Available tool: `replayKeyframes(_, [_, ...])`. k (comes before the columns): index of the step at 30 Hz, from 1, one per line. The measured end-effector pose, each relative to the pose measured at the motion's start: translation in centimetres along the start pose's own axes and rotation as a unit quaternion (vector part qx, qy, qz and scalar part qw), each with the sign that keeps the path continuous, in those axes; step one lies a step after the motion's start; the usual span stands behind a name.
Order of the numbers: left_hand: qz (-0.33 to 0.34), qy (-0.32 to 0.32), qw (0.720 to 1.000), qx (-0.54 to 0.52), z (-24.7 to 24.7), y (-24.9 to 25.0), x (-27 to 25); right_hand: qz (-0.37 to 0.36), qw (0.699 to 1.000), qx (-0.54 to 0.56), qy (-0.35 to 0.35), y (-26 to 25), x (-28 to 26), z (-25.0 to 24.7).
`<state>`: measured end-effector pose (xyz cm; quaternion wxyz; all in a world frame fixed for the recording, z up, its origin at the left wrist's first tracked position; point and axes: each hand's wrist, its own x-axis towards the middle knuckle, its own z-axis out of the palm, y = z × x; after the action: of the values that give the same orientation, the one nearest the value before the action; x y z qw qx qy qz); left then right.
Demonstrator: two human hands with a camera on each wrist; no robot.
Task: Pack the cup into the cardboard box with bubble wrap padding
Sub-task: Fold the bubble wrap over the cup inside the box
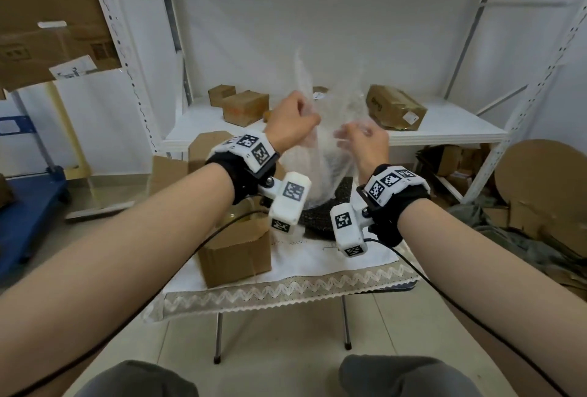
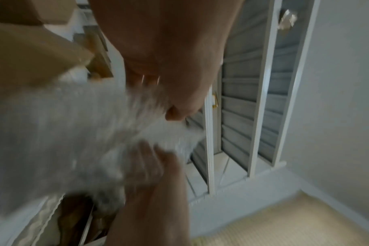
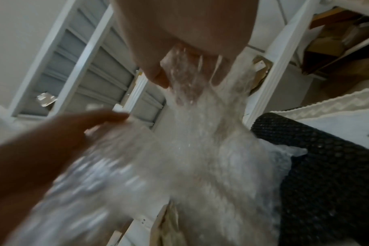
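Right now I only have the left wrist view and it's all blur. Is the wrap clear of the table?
Observer: Not quite. The left hand and right hand hold the wrap up, but in the head view its lower end hangs down to a black basket on the table.
Operator: Where's the box?
Observer: The box stands on the table's left part, under the left wrist, flaps up.
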<state>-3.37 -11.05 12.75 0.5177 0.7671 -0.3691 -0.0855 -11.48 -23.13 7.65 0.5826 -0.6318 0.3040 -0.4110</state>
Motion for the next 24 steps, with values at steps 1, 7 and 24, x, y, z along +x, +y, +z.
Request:
replayKeyframes(1, [0.012,-0.029,0.999,0.0,0.8,0.4,-0.4,0.006,0.999,0.012,-0.032,-0.5,-0.2,0.5])
replayKeyframes(7, [0.048,-0.124,0.991,0.016,2.8,1.6,-1.7,0.07,0.992,0.097,-0.051,-1.4,-0.5,0.3])
replayKeyframes(24, [-0.164,-0.133,0.969,-0.129,-1.1,-1.3,0.5,0.054,0.978,0.183,0.088,-1.0,0.1,-3.6])
